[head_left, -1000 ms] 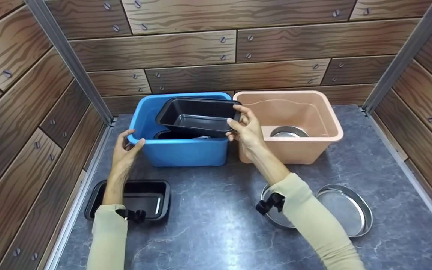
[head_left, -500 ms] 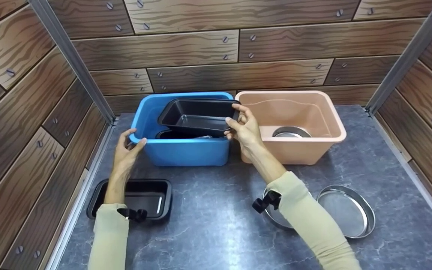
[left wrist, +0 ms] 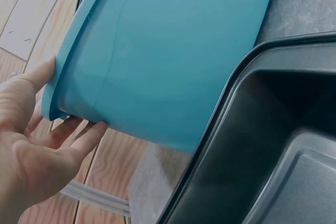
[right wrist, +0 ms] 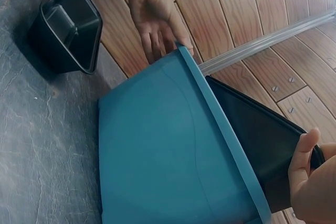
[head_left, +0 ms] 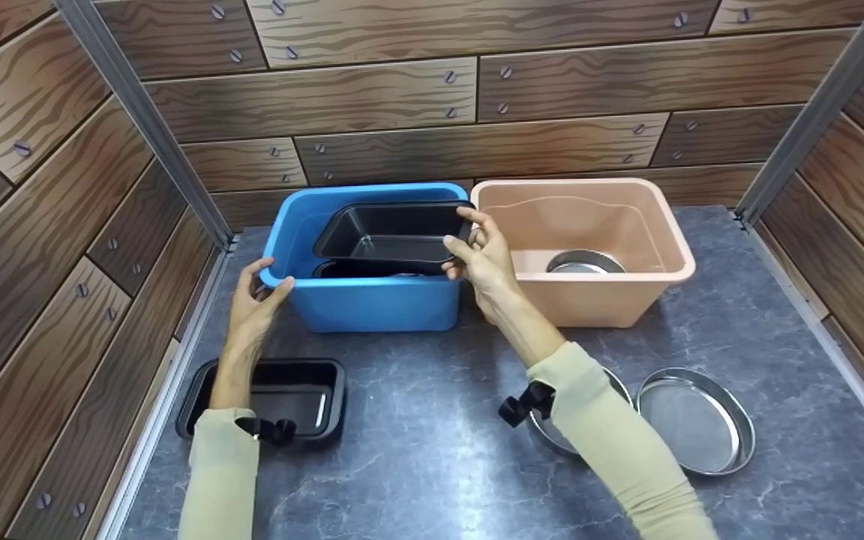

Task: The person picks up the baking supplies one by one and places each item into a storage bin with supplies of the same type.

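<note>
My right hand point(head_left: 488, 266) pinches the right end of a black loaf pan point(head_left: 394, 225), thumb on the near side of its rim. The pan is held slightly tilted in the mouth of a blue plastic bin point(head_left: 376, 307). Beneath it, the dark rim of another pan point(head_left: 331, 268) shows inside the bin, mostly hidden. My left hand point(head_left: 250, 307) grips the bin's near left corner; the left wrist view shows the thumb over the rim point(left wrist: 55, 82) and fingers under it. Below my left forearm, a black loaf pan point(head_left: 293, 405) lies on the surface.
Right of the blue bin stands a peach bin point(head_left: 567, 304) with a round metal pan point(head_left: 586, 259) inside. Two round metal pans point(head_left: 694, 420) lie at the front right, one partly under my right sleeve point(head_left: 604, 420). Wood-patterned walls point(head_left: 387, 97) enclose the back and sides.
My right hand has lowered the loaf pan a little into the blue bin, shifting slightly left. The left hand keeps its hold on the rim.
</note>
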A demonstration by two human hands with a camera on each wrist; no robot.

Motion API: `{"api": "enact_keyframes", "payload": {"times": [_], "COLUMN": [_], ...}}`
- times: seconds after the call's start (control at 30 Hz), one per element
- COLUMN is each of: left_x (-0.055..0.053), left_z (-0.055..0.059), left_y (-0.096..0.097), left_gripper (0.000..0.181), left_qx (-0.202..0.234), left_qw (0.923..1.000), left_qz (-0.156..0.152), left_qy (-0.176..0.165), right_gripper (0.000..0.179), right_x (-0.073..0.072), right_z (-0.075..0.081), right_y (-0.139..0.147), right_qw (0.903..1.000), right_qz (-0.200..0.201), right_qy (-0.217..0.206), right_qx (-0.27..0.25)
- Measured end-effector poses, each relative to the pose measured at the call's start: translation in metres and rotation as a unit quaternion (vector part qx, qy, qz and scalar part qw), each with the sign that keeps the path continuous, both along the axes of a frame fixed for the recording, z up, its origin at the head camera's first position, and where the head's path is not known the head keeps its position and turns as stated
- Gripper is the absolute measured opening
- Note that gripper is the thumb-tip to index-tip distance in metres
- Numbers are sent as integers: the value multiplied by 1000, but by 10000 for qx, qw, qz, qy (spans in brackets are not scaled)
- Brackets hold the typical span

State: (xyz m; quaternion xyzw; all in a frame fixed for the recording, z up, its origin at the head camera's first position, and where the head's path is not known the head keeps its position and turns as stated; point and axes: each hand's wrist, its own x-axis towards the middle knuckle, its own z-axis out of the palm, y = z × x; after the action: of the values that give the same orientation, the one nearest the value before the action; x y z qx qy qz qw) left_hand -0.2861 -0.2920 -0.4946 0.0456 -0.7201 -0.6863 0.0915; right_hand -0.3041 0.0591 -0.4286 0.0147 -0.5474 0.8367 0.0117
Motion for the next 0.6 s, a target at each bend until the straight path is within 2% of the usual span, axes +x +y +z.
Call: {"api": "enact_keyframes", "payload": {"times": [0.6], "left_x": [3], "left_z": [1], "left_y": [1], "left_gripper": [65], "left_qx": [-90], "left_qw": [9999], "left_qz": [60], "left_qy": [-53], "right_gripper": [60], "right_x": [0], "right_z": [1], "right_y": [-7], "right_qw": [9994], "right_qz": [1], "right_qy": [117], "right_qx": [320]}}
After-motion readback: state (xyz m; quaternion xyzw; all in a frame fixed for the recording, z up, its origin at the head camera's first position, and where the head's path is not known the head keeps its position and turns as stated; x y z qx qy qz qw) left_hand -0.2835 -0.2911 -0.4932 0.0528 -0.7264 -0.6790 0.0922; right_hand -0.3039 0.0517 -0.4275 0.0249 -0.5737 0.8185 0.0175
